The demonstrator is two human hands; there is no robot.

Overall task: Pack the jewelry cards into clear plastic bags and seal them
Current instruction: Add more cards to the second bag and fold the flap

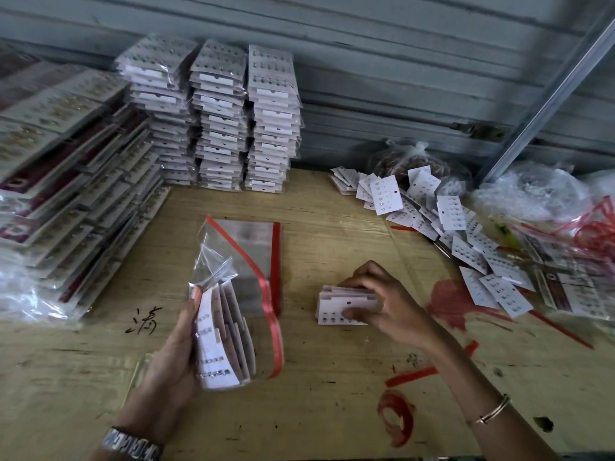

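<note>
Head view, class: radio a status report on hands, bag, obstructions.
Left hand holds clear bag, cards inside, seal unclear. Right hand grips card stack on table. Nothing between the two.

Left forearm coming in from bottom left, rising toward centre. Left hand (173, 344) standing upright, palm facing right, thumb pressing up along edge of bag (246, 281), fingers hidden behind it. Right forearm stretching in from bottom right, angling up-left. Right hand (386, 301) arching knuckles-up, fingers curling down over card stack (339, 307), gripping it from above.
</note>
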